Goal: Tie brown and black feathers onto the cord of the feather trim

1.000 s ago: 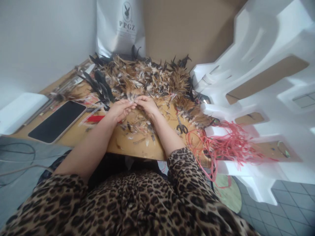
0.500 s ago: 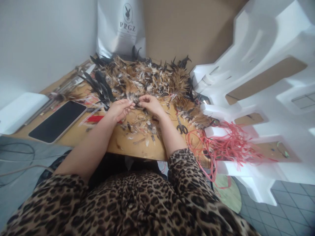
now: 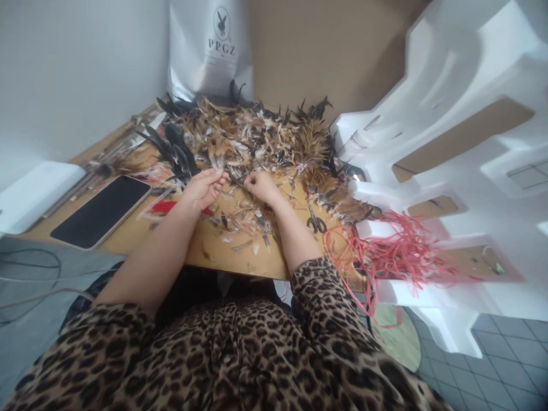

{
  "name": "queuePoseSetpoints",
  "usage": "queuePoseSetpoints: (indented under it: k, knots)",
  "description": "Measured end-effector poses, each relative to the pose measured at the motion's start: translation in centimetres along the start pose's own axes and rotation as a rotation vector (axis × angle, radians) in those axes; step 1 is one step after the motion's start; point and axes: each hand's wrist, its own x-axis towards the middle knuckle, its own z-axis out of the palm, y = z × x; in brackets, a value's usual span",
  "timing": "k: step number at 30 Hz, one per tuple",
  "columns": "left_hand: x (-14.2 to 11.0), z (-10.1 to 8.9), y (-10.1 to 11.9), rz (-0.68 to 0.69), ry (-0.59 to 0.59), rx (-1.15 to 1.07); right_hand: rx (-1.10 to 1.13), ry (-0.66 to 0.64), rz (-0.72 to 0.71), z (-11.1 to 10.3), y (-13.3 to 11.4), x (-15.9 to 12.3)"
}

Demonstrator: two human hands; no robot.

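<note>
Here, a fan-shaped brown feather tuft (image 3: pixel 218 150), pale at its base, is pinched in the left hand (image 3: pixel 204 189) before a shaggy feather pile (image 3: pixel 268 132); the right hand (image 3: pixel 262 186) is curled closed, any contents indiscernible.

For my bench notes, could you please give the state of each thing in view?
Left hand: closed on a feather bunch
Right hand: curled, contents unclear
Phone: flat, screen dark
Scissors: lying down, blade opening unclear
Feather heap: loose, spread
Red strips: tangled
Silver bag: standing upright
</note>
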Motion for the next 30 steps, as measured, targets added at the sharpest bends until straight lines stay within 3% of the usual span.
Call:
queuePoseSetpoints:
  k: [6, 10, 23, 30]
  knots:
    - [0.3, -0.6, 0.6, -0.004, 0.023, -0.159, 0.85, 0.01, 0.21, -1.2, 0.2, -0.1]
    - [0.3, -0.8, 0.8, -0.011, 0.037, -0.189, 1.157, -0.042, 0.279, -1.8, 0.3, -0.2]
    - [0.0, -0.3, 0.0, 0.075, -0.033, 0.002, 1.111, -0.155, 0.211, -1.3, -0.6, -0.4]
    - [-0.2, 0.3, -0.2, 0.085, -0.027, -0.012, 1.101, -0.256, 0.198, -0.7, -1.0, -0.5]
